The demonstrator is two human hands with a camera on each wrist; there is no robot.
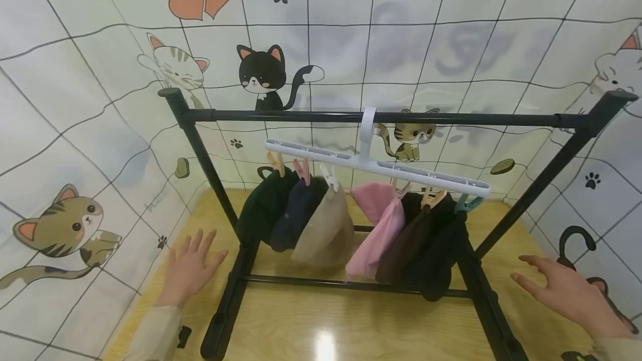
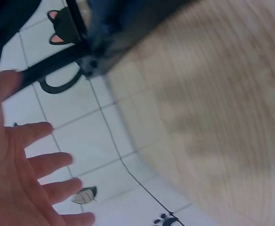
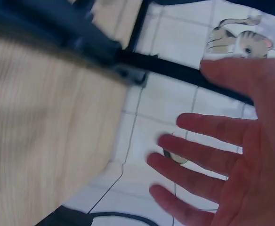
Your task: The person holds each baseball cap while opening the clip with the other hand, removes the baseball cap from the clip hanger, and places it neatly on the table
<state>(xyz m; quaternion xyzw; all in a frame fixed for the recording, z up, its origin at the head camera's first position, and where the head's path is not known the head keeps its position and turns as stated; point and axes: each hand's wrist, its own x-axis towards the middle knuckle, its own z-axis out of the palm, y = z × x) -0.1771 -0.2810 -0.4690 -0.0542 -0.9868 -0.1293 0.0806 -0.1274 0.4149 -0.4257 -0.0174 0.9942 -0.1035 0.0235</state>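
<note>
A white hanger (image 1: 341,157) hooks over the top bar of a black rack (image 1: 281,116) and tilts down to the right. From it, small clothespins (image 1: 332,178) in several colours hold fabric pieces that look like caps or socks: dark green (image 1: 263,205), navy (image 1: 291,219), beige (image 1: 328,233), pink (image 1: 383,222), brown (image 1: 406,244) and black (image 1: 433,261). My left hand (image 1: 193,266) is left of the rack, fingers spread and holding nothing. On the other side, my right hand (image 1: 567,291) is held out beside the rack's right leg, fingers loosely extended and nothing in it.
The rack stands on a light wooden tabletop (image 1: 301,322), its feet reaching toward the front. Behind and at both sides hangs a white cloth (image 1: 341,60) with a grid and cartoon cats. A small dark piece (image 1: 184,336) lies by the left sleeve.
</note>
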